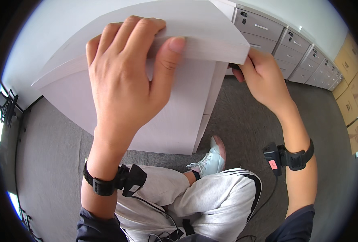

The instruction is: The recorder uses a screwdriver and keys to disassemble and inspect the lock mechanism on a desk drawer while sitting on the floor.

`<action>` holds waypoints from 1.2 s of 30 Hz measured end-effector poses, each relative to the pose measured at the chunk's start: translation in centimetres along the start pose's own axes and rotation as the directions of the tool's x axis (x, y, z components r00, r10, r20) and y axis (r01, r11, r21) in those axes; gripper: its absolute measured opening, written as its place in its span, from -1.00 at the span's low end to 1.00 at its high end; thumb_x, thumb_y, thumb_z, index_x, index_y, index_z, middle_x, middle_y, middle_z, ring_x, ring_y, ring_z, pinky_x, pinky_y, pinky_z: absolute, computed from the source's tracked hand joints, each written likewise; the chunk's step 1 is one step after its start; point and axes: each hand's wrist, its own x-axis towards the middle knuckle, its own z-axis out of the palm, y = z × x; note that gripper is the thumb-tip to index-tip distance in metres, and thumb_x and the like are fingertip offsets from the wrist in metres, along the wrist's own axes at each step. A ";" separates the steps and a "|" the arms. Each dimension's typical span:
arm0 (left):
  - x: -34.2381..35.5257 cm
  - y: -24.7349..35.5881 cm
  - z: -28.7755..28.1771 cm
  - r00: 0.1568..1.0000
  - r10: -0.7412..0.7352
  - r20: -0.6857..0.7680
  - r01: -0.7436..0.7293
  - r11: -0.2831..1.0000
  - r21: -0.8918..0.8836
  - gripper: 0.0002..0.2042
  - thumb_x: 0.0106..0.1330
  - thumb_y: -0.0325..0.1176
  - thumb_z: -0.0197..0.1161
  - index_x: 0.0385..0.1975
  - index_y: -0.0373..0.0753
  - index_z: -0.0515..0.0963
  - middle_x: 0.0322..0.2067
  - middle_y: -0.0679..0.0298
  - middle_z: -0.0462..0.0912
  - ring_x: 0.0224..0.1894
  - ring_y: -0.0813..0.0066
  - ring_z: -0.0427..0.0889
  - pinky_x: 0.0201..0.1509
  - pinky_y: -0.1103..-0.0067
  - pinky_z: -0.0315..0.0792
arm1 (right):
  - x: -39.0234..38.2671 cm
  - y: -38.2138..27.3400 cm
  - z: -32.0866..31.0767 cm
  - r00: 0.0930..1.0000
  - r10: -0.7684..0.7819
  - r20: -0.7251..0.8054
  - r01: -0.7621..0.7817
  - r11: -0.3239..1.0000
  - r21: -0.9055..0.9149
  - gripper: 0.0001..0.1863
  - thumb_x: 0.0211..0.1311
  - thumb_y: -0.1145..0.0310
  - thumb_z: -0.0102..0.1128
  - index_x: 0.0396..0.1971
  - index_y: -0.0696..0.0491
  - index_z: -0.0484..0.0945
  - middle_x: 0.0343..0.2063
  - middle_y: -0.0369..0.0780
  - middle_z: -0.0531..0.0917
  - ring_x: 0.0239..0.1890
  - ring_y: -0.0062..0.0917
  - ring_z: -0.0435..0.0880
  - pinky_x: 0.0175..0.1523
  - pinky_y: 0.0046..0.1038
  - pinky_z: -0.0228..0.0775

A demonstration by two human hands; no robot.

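A pale grey wood-grain cabinet point(175, 109) stands right in front of me, its thick top overhanging the side panel. Across the near edge of that top lies my left hand point(126, 68), fingers apart on the surface and thumb against the edge. Just under the top's right corner, at the drawer-front side, my right hand point(263, 76) is closed with its fingertips on a small black piece point(234, 65). The cabinet corner and my fingers hide most of that piece, so its kind cannot be told.
Along the wall at the far right runs a row of similar drawer cabinets point(261, 28) with handles and black locks. Cardboard boxes point(346, 107) are stacked beyond it. My shoe point(213, 157) is near the cabinet's base on the grey floor point(58, 149). Straps with black devices point(134, 179) circle both forearms, trailing cables.
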 end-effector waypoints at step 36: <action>-0.8 -0.4 -0.1 1.000 -0.009 0.001 0.009 1.000 -0.003 -0.74 0.32 -0.20 0.06 -0.23 -0.26 0.52 -0.25 0.26 0.59 -0.21 0.38 0.48 -0.01 0.54 0.16 | 4.3 8.5 5.0 0.843 0.482 0.241 -0.247 -0.052 0.968 -0.93 0.17 0.51 0.07 -0.44 0.18 0.41 -0.63 -0.34 0.36 -0.70 -0.78 0.20 -0.66 -0.73 0.01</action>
